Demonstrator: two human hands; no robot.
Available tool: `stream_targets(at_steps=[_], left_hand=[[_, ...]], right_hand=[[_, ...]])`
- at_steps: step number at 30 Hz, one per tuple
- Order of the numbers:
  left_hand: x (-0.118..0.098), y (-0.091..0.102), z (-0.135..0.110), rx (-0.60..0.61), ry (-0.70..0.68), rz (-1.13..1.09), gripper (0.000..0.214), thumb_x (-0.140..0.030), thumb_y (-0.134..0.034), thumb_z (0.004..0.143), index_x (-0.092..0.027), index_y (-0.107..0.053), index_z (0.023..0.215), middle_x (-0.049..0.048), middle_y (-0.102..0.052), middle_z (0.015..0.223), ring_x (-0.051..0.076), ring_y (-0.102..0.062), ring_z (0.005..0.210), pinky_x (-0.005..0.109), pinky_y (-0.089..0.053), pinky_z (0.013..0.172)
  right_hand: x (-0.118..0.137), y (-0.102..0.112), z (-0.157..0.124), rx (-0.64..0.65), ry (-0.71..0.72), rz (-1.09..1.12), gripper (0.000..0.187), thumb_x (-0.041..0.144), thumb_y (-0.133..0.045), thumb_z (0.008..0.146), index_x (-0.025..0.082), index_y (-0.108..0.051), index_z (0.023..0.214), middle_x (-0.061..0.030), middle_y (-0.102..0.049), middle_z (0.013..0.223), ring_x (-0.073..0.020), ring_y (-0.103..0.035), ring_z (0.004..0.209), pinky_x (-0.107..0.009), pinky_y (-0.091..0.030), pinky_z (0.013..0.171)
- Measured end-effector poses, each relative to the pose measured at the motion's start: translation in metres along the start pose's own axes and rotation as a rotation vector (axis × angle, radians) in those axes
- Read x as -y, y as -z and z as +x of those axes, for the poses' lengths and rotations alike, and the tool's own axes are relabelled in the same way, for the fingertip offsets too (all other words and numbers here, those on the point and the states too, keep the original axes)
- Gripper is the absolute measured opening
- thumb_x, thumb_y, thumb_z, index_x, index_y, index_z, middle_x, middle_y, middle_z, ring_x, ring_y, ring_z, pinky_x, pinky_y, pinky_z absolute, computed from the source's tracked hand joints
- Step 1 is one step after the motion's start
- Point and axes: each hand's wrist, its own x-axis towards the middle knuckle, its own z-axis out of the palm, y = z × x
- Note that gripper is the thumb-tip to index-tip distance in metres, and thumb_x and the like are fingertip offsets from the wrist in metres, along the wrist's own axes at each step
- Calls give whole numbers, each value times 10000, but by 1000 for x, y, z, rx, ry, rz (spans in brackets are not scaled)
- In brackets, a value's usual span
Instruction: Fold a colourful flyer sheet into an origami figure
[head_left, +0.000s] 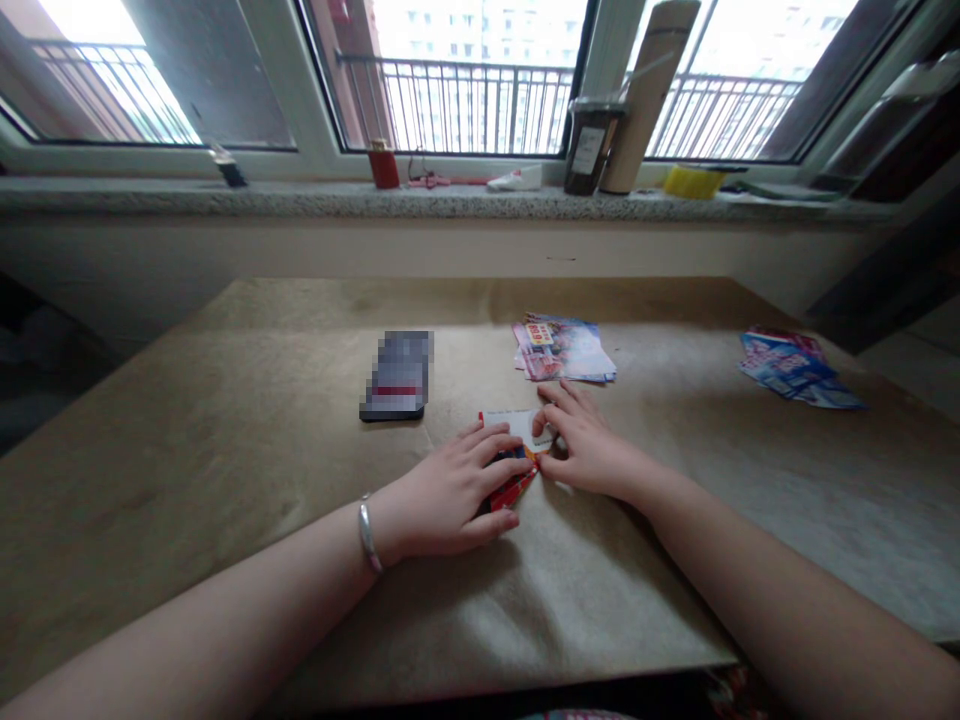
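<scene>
Under my hands lies a partly folded sheet of printed paper (pixel 513 428), white on its far part and red, blue and yellow on the near part. My left hand (pixel 465 485), with a silver bangle at the wrist, rests flat over its left side, fingers spread and pressing down. At the right edge of the sheet is my right hand (pixel 589 442), its index finger bent onto the white part and its thumb at the coloured corner. The fingers partly hide the folds. Just beyond my right hand sits a loose pile of printed paper sheets (pixel 574 350).
A dark phone-like slab (pixel 397 375), blurred out, lies left of the paper pile. Several blue and pink printed papers (pixel 799 368) lie far right on the brown-covered table (pixel 225 430). Behind, a stone windowsill (pixel 300 200) holds a red container (pixel 383 165), a dark jar (pixel 591 147) and a tall tube (pixel 649 95).
</scene>
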Motion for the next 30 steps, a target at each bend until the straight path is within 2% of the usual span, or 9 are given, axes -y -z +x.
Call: stream_targets(at_steps=[8, 12, 16, 22, 27, 30], left_hand=[[3, 0, 0, 5, -26, 10, 514, -489, -433, 916, -209, -443, 1347, 102, -443, 1376, 286, -358, 1329, 501, -155, 1164], [6, 0, 0, 19, -52, -14, 541, -502, -409, 922, -184, -425, 1360, 116, -425, 1393, 290, -323, 1346, 481, -192, 1156], [7, 0, 0, 26, -42, -30, 504, -463, -373, 947, -200, -402, 1375, 98, -404, 1421, 272, -305, 1360, 472, -199, 1157], [6, 3, 2, 26, -21, -51, 460, -427, -345, 965, -198, -423, 1357, 82, -404, 1433, 249, -233, 1398, 446, -211, 1160], [4, 5, 3, 37, 17, -72, 447, -417, -334, 972, -206, -429, 1355, 76, -402, 1437, 236, -246, 1393, 441, -215, 1160], [4, 4, 3, 32, 21, -57, 456, -426, -361, 963, -213, -419, 1362, 74, -397, 1440, 234, -262, 1387, 434, -206, 1164]], right_hand=[[3, 1, -2, -30, 9, -2, 230, 301, -640, 701, 190, -610, 901, -145, -320, 1465, -355, -97, 1416, -538, -167, 1104], [3, 1, -2, -20, 24, -7, 224, 290, -635, 705, 188, -605, 902, -147, -391, 1416, -347, -127, 1414, -556, -182, 1098], [4, 3, -2, -46, 66, -17, 176, 272, -613, 726, 194, -600, 883, -129, -467, 1360, -330, -210, 1391, -573, -207, 1089], [9, 11, -2, -69, 216, -57, 200, 270, -604, 761, 222, -639, 952, -74, -609, 1192, -254, -497, 1167, -519, -237, 1097], [7, 11, -2, -66, 229, -86, 324, 322, -574, 811, 242, -649, 1116, -88, -603, 1206, -262, -506, 1144, -518, -296, 1066], [5, 10, -2, -57, 233, -96, 351, 329, -567, 820, 255, -647, 1153, -85, -589, 1230, -267, -493, 1155, -506, -325, 1051]])
